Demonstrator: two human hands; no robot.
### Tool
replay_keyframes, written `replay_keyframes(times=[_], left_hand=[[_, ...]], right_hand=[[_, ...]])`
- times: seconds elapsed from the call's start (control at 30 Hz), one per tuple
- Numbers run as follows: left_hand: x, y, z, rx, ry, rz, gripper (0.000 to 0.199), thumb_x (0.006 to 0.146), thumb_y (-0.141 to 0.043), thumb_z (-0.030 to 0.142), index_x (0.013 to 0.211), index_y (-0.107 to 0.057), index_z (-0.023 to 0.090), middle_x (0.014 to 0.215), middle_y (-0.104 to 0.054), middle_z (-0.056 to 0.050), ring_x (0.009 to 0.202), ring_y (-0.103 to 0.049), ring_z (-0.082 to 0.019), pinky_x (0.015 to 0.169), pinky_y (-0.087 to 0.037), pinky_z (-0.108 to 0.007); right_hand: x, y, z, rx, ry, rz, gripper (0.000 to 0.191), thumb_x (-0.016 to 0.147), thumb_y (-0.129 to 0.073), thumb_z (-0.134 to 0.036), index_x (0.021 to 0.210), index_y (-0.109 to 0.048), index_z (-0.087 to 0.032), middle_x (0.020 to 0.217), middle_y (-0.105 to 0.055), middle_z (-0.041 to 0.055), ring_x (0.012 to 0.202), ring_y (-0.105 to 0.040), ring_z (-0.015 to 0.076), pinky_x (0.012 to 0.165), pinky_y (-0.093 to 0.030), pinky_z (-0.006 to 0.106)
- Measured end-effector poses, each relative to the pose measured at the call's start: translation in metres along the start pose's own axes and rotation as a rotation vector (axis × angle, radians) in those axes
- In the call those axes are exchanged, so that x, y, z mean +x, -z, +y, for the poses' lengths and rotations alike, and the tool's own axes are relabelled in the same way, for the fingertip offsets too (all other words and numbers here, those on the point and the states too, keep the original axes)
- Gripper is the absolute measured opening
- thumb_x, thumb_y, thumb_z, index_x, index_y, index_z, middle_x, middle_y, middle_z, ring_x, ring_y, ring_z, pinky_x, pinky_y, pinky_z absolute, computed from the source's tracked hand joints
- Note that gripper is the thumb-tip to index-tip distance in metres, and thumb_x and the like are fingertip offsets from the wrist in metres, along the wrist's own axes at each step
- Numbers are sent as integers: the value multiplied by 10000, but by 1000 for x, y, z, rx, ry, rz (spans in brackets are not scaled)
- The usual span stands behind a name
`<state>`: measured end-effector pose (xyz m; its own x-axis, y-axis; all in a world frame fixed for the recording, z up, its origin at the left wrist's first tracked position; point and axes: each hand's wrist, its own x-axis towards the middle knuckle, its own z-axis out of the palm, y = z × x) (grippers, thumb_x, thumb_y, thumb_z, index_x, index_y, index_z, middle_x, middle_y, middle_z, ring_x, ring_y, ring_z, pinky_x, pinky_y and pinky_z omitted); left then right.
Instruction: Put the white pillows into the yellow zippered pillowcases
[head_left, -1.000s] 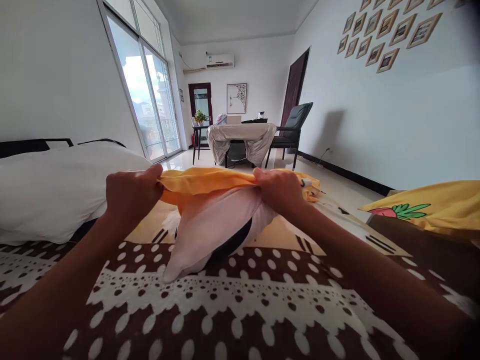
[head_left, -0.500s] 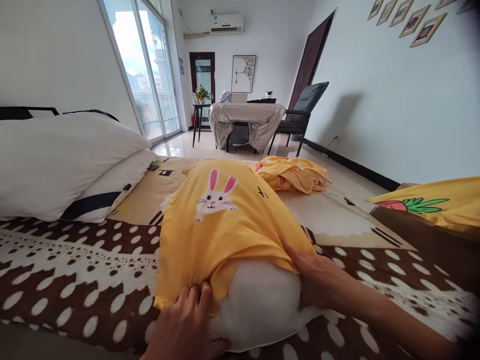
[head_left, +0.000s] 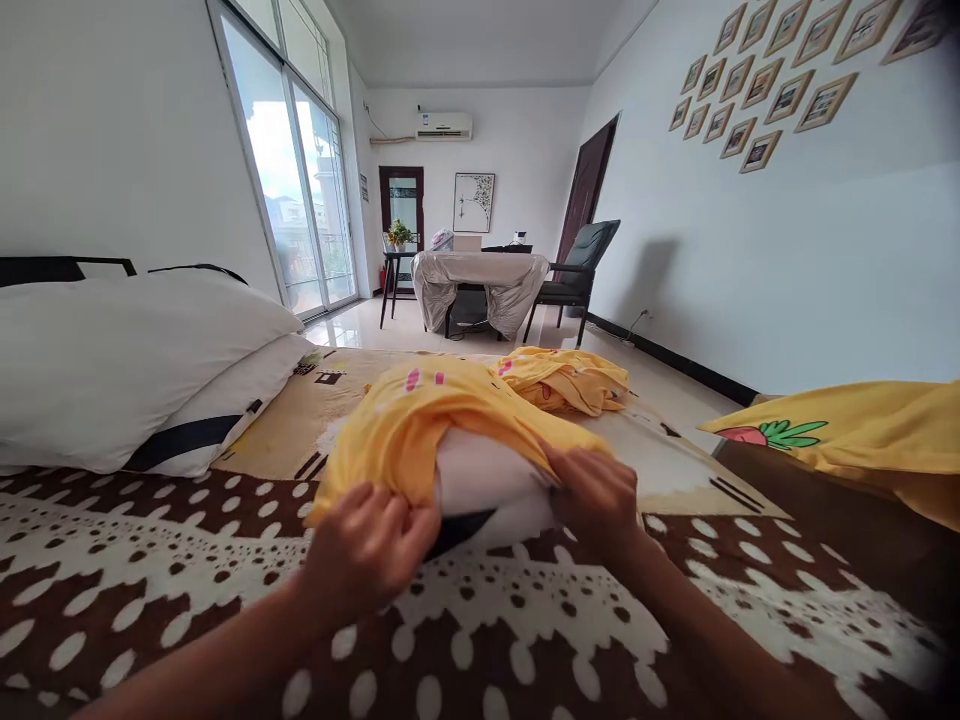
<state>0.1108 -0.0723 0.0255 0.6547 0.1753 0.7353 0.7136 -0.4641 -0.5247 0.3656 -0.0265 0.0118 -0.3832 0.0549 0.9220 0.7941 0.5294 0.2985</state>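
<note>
The yellow cover (head_left: 397, 430) lies straight ahead of me on the patterned blanket (head_left: 465, 640), its open end facing me at six o'clock and a white pillow (head_left: 487, 475) showing in the gap. My left hand (head_left: 371, 545), at seven o'clock from the cover's middle, is clenched on one side of that opening. My right hand (head_left: 596, 495), at four o'clock, grasps the other side; it is blurred, and I cannot tell whether its fingers pinch the pillow too. Pink patches of print show on the cover's far part, and a dark band (head_left: 459, 530) shows below the white at six o'clock. Crumpled yellow cloth (head_left: 577, 385) sits just beside the cover at two o'clock. White pillows (head_left: 135, 360) lie stacked at ten o'clock, and more yellow fabric (head_left: 877, 430), with a green-leaved print, rests at three o'clock.
</note>
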Motion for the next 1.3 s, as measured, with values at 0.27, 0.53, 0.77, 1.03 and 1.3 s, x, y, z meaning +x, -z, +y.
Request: replay_keyframes(times=[0.27, 0.53, 0.77, 1.03, 1.3], left_hand=[[69, 67, -80, 94, -24, 390, 281, 815, -543, 163, 583, -392, 210, 554, -257, 26, 492, -269, -113, 536, -173, -297], [-15, -70, -96, 46, -76, -66, 247, 809, -518, 65, 618, -438, 199, 510, -431, 29, 506, -421, -129, 540, -289, -296], [-129, -128, -68, -231, 359, -641, 105, 851, -519, 291, 866, -537, 189, 776, -651, -31, 726, -622, -181, 623, -411, -266], [-151, -111, -101, -361, 667, -716, 201, 921, -344, 319, 850, -496, 208, 751, -639, -11, 701, -617, -175, 593, -374, -261], [-105, -54, -120, 38, 290, -314, 238, 859, -356, 108, 677, -475, 206, 617, -523, 5, 555, -513, -148, 524, -324, -277]], right_hand=[[115, -5, 5, -53, -6, 740, 199, 794, -556, -55, 846, -674, -207, 492, -326, -53, 447, -357, 68, 471, -311, 217], [10, -101, 50, -1, -189, -628, 397, 828, -404, -95, 1154, -619, -165, 732, -639, 59, 669, -565, 146, 601, -392, 246], [-78, -132, 29, 43, -233, -995, 582, 811, -351, -38, 1372, -445, -163, 871, -697, 102, 709, -640, 177, 610, -442, 235], [-84, -104, 47, -92, -205, -1008, 424, 835, -401, -62, 1221, -564, -129, 993, -681, 139, 853, -644, 210, 661, -421, 271], [-47, -59, 88, -291, -120, -655, 262, 874, -409, -151, 887, -670, -149, 721, -654, 71, 677, -554, 180, 668, -291, 310]])
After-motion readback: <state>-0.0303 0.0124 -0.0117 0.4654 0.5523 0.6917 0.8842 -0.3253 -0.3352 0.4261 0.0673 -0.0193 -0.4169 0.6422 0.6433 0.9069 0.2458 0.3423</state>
